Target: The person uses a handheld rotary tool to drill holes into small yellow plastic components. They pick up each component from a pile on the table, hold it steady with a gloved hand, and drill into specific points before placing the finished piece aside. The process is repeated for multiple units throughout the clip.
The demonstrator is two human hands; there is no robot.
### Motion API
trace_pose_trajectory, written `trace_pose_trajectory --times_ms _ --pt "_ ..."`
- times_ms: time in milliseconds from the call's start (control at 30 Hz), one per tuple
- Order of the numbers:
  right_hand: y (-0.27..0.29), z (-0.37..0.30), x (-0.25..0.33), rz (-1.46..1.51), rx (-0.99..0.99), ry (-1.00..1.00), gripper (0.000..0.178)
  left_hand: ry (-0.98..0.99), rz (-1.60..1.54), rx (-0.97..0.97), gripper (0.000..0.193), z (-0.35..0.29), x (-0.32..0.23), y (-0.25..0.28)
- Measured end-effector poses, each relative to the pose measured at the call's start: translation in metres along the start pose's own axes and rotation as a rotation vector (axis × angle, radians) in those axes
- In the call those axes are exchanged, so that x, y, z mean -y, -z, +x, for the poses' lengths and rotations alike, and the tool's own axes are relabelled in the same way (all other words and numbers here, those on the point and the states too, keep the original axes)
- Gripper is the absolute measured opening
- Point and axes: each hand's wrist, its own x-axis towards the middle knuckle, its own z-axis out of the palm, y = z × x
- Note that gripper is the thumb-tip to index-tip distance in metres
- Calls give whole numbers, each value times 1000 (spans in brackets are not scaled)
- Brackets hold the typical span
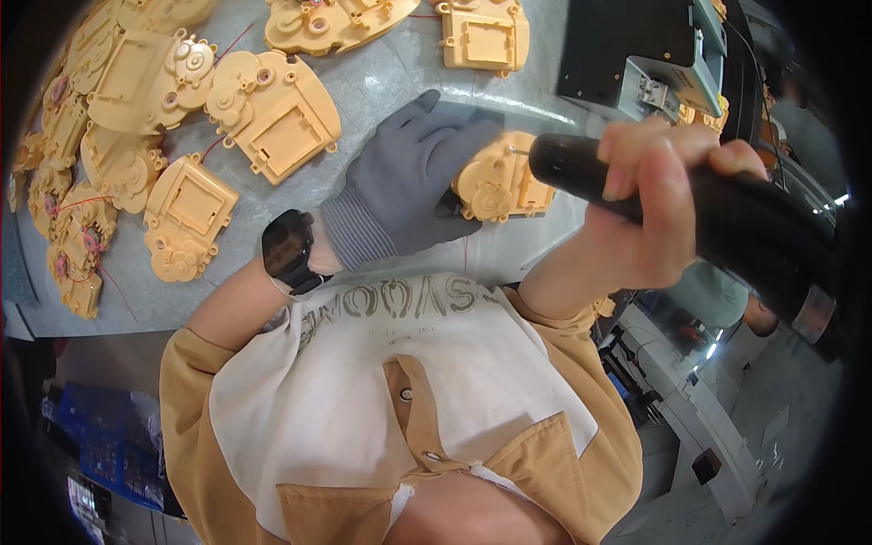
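My left hand [400,177], in a grey knit glove with a dark watch at the wrist, grips the left side of a yellow plastic housing [495,186] on the grey table. Round raised bosses and a rectangular recess show on this housing. My bare right hand [658,195] is wrapped around a thick black cylinder that looks like an electric screwdriver [745,213]. Its blunt end overlaps the housing's right edge in the picture; whether they touch, I cannot tell. The tool's tip is not clearly visible.
Several similar yellow housings [272,113] lie on the grey table [381,68], piled up toward the left, some with thin red wires. A black and metal device [654,54] stands at the back right. Below the table's left edge is a blue crate [113,440]. Another person [718,295] is at the right.
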Motion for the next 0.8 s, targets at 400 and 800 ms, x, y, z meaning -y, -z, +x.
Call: trace_pose_trajectory --times_ms 400,800 --pt "2 -14 -8 142 -136 28 32 0 26 0 83 -1 -8 -1" --pt "68 -75 15 266 -576 257 26 335 30 59 68 12 -29 -7"
